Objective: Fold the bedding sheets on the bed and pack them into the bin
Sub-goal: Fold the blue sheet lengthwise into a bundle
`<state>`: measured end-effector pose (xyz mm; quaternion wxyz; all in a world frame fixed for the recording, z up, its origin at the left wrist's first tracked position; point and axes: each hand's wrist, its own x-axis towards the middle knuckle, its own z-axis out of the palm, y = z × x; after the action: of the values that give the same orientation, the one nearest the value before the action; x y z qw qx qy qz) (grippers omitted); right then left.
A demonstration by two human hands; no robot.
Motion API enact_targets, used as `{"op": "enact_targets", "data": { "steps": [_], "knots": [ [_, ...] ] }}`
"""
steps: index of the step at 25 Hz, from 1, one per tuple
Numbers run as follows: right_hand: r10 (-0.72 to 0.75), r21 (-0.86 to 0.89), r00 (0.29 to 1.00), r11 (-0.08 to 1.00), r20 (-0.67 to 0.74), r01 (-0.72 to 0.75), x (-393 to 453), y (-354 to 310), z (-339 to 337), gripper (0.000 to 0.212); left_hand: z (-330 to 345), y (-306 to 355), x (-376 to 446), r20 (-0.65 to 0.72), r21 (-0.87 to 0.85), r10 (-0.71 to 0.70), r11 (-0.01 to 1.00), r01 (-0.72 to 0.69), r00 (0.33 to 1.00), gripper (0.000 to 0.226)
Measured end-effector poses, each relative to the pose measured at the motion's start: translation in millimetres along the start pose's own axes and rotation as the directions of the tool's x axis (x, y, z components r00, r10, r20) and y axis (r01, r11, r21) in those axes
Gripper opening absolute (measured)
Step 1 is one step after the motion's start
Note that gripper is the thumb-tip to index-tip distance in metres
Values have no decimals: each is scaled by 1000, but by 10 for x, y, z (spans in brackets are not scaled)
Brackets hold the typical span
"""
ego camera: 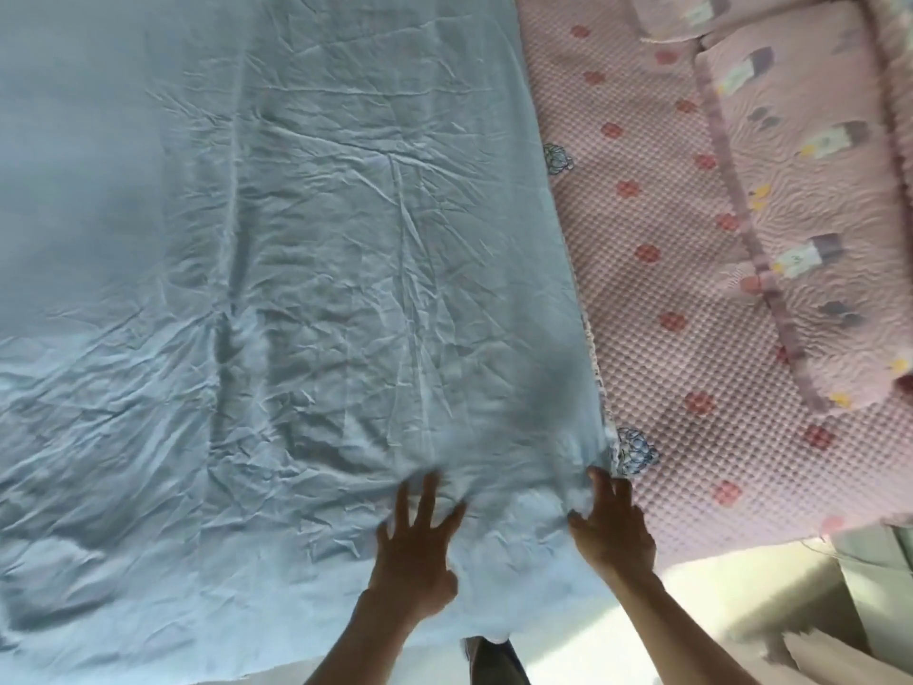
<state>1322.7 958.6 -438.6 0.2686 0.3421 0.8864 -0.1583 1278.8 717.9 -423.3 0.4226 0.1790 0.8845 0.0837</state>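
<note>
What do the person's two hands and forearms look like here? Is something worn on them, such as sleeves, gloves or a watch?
Both the left hand and the right hand are bare: no gloves, and no ring or watch shows. Both forearms are uncovered down to the bottom edge of the picture, with no sleeve in sight. The left hand's fingertips are blurred.

A home bedroom; a bed fills nearly the whole view, covered in a pink dimpled mattress pad with red flowers; a wrinkled pale blue sheet is spread over its left part; pink quilted bedding lies piled along its right side.
</note>
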Motion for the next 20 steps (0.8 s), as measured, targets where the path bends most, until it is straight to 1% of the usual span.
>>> {"op": "enact_targets", "data": {
  "steps": [1, 2, 3, 4, 5, 7, 9, 11, 12, 14, 17, 18, 19, 20],
  "knots": [
    [91, 153, 996, 984, -6, -89, -51, 121, 61, 60, 85, 25, 7, 23, 73, 34, 997, -35, 999, 90],
    [164, 293, 986, 943, 1, -157, -94, 239, 120, 54, 174, 56, -1, 42, 117, 48, 992, -53, 998, 91],
    [207, 412, 978, 892, -2, -188, -121, 344, 171, 47, 224, 74, -13, 39, 126, 53, 990, -57, 998, 91],
    [239, 490, 971, 847, -6, -205, -152, 436, 211, 39, 256, 84, -21, 26, 134, 56, 989, -59, 998, 91],
    [257, 518, 966, 829, -15, -213, -181, 501, 252, 35, 277, 84, -27, 15, 154, 61, 986, -63, 998, 91],
    [239, 547, 971, 814, -15, -192, -208, 591, 362, 35, 301, 51, -10, 8, 183, 66, 981, -66, 998, 90],
    [203, 555, 979, 811, 31, -186, -179, 691, 463, 39, 303, 56, 18, 13, 215, 66, 974, -68, 998, 90],
    [172, 544, 982, 818, 79, -188, -107, 773, 482, 37, 308, 86, 18, 43, 247, 56, 967, -65, 997, 92],
    [161, 547, 984, 819, 72, -174, -77, 815, 481, 34, 310, 97, 18, 65, 261, 48, 963, -63, 997, 93],
    [146, 561, 989, 819, -4, -118, -77, 835, 418, 30, 303, 134, 29, 97, 271, 28, 961, -53, 995, 95],
    [148, 572, 980, 819, -135, -45, -184, 812, 368, 25, 297, 152, 28, 102, 268, 10, 963, -37, 995, 94],
    [124, 577, 981, 817, -151, -15, -239, 817, 387, 25, 293, 156, 26, 95, 260, 7, 965, -31, 995, 94],
    [86, 571, 988, 821, -127, 2, -307, 808, 428, 26, 290, 153, 25, 89, 245, 3, 969, -25, 996, 93],
    [31, 530, 998, 848, -63, 7, -384, 819, 489, 30, 277, 160, 27, 84, 226, 0, 974, -19, 996, 91]
  ]
}}
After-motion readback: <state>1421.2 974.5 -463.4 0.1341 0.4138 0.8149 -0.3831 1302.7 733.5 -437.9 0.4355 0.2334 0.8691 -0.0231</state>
